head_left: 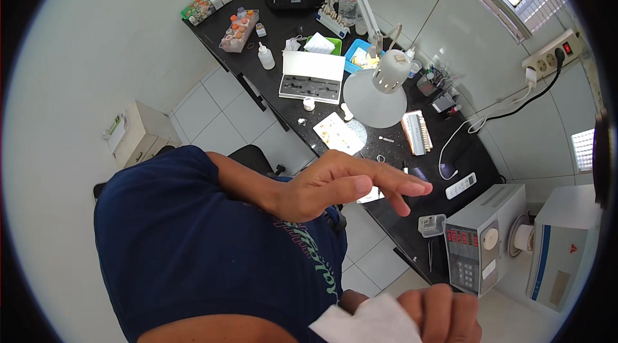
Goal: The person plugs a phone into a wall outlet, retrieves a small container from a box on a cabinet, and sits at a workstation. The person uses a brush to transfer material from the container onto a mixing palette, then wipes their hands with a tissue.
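Note:
My left hand [341, 183] is stretched out, with fingers apart and nothing in them, above the front edge of the black worktop [293, 118]. In the view it overlaps a small white item, mostly hidden behind the fingers. At the lower edge, my right hand [444, 312] has its fingers curled round a crumpled white tissue [370, 322], which hangs out to the left. Beyond my left hand lie a white palette [339, 134] with yellowish smears and a tooth shade guide [418, 133]. A small clear container [431, 225] stands beside a pair of tweezers [430, 254].
A white desk lamp [380, 95] hangs over the worktop. Behind the palette are an open white case [312, 79], a squeeze bottle [266, 56] and boxes of small bottles [238, 31]. A grey furnace-like machine [473, 240] and a white remote [461, 185] are at the right.

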`<move>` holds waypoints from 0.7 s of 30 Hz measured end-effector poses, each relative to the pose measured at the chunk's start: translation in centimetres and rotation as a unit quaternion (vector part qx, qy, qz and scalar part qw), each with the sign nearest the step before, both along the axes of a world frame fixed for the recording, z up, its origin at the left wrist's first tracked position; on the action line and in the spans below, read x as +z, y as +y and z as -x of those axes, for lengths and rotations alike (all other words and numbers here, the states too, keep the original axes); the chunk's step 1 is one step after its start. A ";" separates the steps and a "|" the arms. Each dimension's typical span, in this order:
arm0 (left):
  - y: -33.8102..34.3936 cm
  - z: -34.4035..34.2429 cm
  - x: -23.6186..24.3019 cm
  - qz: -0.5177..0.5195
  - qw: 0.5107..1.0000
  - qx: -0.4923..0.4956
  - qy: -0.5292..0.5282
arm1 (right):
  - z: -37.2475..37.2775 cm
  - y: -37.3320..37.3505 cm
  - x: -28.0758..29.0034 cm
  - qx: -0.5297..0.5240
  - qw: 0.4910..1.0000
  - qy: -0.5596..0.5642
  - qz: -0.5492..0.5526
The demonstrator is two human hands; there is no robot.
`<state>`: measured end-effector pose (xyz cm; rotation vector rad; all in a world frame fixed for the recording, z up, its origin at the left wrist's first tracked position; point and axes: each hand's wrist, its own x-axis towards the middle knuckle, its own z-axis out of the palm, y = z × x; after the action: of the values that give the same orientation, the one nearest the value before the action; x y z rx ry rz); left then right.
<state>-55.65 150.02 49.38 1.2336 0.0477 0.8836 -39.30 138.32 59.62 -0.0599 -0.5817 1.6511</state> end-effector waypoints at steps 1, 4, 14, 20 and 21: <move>0.1 0.0 -0.1 -0.003 1.000 0.001 -0.003 | -0.4 -0.1 -0.4 -0.009 0.999 -0.031 -0.019; 0.3 -0.1 -0.3 -0.007 1.000 -0.002 -0.004 | -1.5 -1.0 -0.6 -0.018 0.995 -0.098 0.004; 0.2 -0.7 -0.4 -0.040 0.999 0.005 0.015 | 0.1 -0.2 -1.5 -0.012 0.997 -0.065 -0.047; 0.1 -0.5 -0.3 -0.034 0.999 0.005 0.010 | 1.0 -2.2 2.6 -0.139 0.972 -0.091 0.167; 0.1 -0.6 -0.3 -0.035 0.999 0.008 0.013 | 0.6 -2.1 2.1 -0.116 0.979 -0.074 0.151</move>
<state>-55.08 150.13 49.07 1.3106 0.0475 0.8899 -39.90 136.19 61.73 -0.4598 -0.4121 1.5018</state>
